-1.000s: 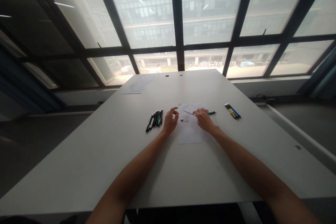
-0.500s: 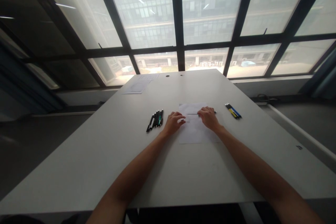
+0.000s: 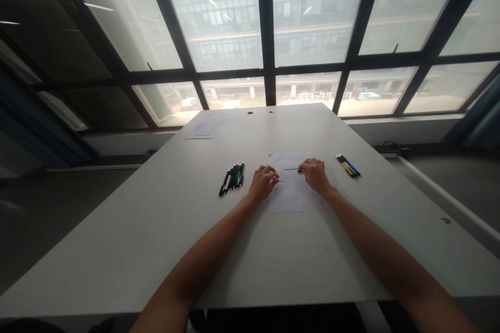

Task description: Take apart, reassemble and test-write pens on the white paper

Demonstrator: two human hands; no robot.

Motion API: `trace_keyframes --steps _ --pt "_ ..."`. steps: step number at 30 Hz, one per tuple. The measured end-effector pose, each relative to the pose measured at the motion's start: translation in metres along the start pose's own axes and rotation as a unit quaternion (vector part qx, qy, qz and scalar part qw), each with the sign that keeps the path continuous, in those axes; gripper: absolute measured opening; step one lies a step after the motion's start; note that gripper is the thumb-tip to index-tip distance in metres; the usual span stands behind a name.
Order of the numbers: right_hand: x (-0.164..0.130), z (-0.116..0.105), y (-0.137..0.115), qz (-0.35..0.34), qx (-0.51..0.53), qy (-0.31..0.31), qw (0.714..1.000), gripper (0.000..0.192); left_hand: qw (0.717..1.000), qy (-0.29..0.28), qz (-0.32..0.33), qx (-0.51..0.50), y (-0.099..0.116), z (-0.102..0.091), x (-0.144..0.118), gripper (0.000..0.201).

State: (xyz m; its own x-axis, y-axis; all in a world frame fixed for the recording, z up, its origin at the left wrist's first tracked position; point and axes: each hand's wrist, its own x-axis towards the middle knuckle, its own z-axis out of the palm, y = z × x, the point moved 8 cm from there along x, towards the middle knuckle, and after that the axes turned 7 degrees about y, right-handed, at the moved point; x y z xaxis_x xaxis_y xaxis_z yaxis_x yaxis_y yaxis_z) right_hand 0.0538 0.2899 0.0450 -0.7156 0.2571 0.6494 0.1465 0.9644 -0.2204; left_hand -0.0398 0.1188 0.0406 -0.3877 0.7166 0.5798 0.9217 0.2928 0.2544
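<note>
Mid pen-assembly, looks like: right hand [image 3: 315, 176] pinches a thin dark pen refill [image 3: 291, 169] over the white paper sheet [image 3: 291, 197] on the tabletop; left hand [image 3: 264, 182] curled shut on a tiny part. Next probably needs careful lining-up.

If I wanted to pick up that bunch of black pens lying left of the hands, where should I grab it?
Probably across the middle of the bunch of black pens, coming straight down from above. The pens lie flat on the table, side by side and nearly parallel, so a pinch across their barrels should gather them. The left hand is nearest; the right hand rests on the sheet of paper.
</note>
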Motion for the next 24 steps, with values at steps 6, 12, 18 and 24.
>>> trace_keyframes --steps 6,12,18,24 --pt "0.0 0.0 0.008 0.027 -0.006 0.019 0.999 0.018 0.999 -0.028 0.014 0.011 0.002 0.004 -0.002 0.011" --pt "-0.001 0.003 0.002 0.009 0.026 0.011 1.0 0.019 1.0 -0.011 0.005 0.014 -0.003 -0.002 0.0 0.008" --pt "-0.001 0.002 -0.01 -0.02 0.045 -0.004 0.999 0.018 0.997 0.059 -0.048 0.022 -0.012 -0.019 0.002 0.009" --pt "-0.002 0.0 -0.021 -0.034 0.038 -0.02 0.998 0.017 0.996 0.069 -0.062 0.006 -0.011 -0.023 0.003 0.011"
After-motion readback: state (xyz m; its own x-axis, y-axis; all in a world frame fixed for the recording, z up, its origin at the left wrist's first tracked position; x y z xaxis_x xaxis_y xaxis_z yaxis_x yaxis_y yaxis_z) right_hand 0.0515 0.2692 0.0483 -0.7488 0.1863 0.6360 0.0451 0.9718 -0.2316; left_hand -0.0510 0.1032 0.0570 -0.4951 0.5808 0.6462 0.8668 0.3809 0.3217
